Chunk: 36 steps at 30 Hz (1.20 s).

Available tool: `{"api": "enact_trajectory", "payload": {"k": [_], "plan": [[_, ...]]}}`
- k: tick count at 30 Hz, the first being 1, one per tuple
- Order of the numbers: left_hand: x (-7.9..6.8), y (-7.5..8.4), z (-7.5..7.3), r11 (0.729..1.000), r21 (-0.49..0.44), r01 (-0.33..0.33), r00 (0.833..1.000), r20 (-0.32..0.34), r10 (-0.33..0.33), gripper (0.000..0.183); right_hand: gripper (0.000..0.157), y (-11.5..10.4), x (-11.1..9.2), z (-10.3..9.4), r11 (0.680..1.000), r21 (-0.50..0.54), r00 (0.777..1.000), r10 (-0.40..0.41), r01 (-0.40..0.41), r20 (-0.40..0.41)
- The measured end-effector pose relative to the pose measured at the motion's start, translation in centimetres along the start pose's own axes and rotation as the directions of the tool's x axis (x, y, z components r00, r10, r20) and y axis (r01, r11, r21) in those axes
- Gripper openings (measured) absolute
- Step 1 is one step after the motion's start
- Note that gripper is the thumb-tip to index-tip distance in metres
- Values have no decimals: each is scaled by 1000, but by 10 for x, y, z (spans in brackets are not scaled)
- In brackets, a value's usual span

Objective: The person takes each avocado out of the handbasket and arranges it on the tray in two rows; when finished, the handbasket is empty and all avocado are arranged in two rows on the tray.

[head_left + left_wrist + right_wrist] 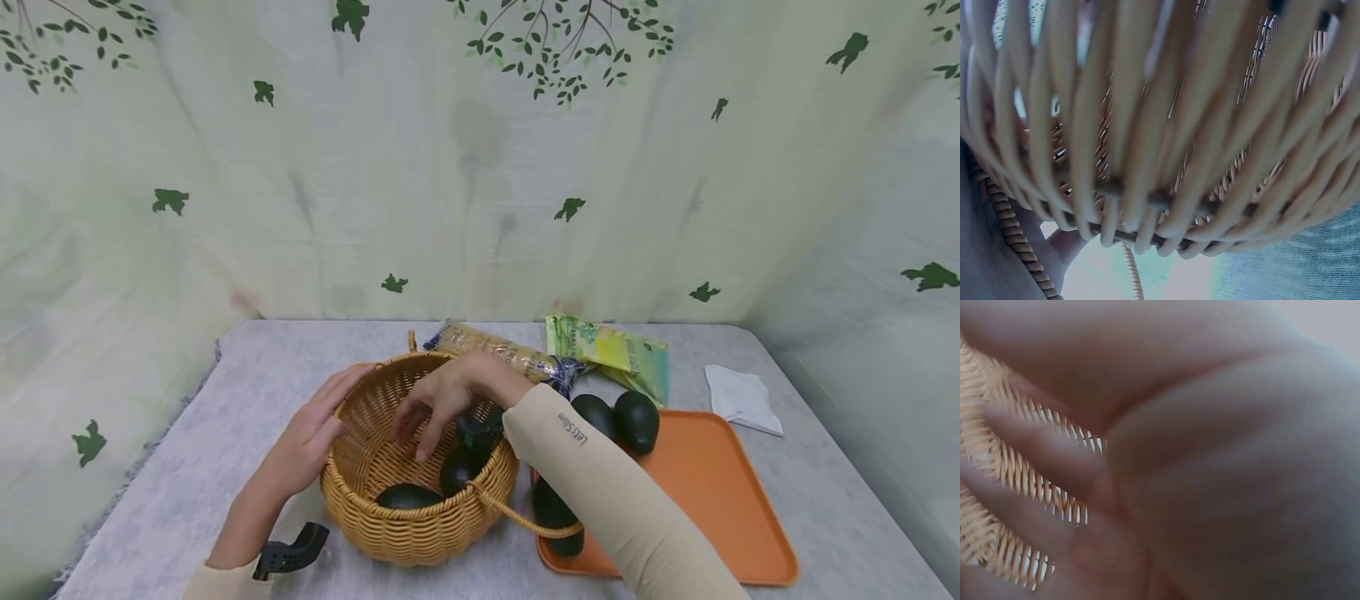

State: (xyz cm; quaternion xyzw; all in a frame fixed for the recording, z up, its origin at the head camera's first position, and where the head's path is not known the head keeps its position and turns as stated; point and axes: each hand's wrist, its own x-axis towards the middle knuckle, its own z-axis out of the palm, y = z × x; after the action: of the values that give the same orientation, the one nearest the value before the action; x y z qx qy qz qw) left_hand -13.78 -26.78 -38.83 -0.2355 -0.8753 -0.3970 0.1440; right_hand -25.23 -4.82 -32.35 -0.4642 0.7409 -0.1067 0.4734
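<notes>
A round wicker basket (420, 533) stands left of the middle on the cloth-covered table. My left hand (311, 429) rests against its left rim, fingers stretched along the weave. In the left wrist view the basket's ribs (1141, 125) fill most of the picture, with a wrapped handle (1013, 231) beside the hand. My right hand (446, 396) reaches down inside, fingers spread and slightly bent, with nothing between them. Its fingers (1041, 450) show against the wicker wall in the right wrist view. Dark green avocados (408, 497) lie in the basket's bottom and right side.
An orange tray (720, 492) lies at the right, with more avocados (636, 421) on its left part, partly behind the right sleeve (615, 492). Behind the basket are a clear noodle-like packet (495, 346) and a green-yellow packet (615, 350). A white tissue packet (742, 398) lies far right.
</notes>
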Motion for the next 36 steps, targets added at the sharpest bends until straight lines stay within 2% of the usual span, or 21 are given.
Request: {"api": "enact_trajectory", "payload": {"k": [4,8,11,16,26,31,33,36], "plan": [[0,0,0,1000,3,6,1000,2,-6,76,68,2,-1,-2,996,-51,994,-71,67,-83],[0,0,-1,1000,4,11,1000,4,-11,77,70,3,-2,-2,997,-36,994,-75,72,-84],[-1,0,-1,1000,10,18,1000,5,-18,77,72,2,-2,0,999,-30,997,-29,27,-67],[-2,0,-1,1000,10,23,1000,11,-23,75,72,0,-1,3,995,-86,997,36,-42,-69],[0,2,0,1000,3,5,1000,9,-5,76,64,6,2,8,998,-34,995,-48,45,-90],[0,2,0,1000,7,4,1000,6,-4,77,56,8,6,9,997,14,996,-70,71,-52],[0,2,0,1000,11,6,1000,5,-6,77,52,8,7,9,997,9,997,-70,71,-37],[0,2,0,1000,13,9,1000,2,-9,77,50,7,8,9,996,-72,998,-50,47,-48]]}}
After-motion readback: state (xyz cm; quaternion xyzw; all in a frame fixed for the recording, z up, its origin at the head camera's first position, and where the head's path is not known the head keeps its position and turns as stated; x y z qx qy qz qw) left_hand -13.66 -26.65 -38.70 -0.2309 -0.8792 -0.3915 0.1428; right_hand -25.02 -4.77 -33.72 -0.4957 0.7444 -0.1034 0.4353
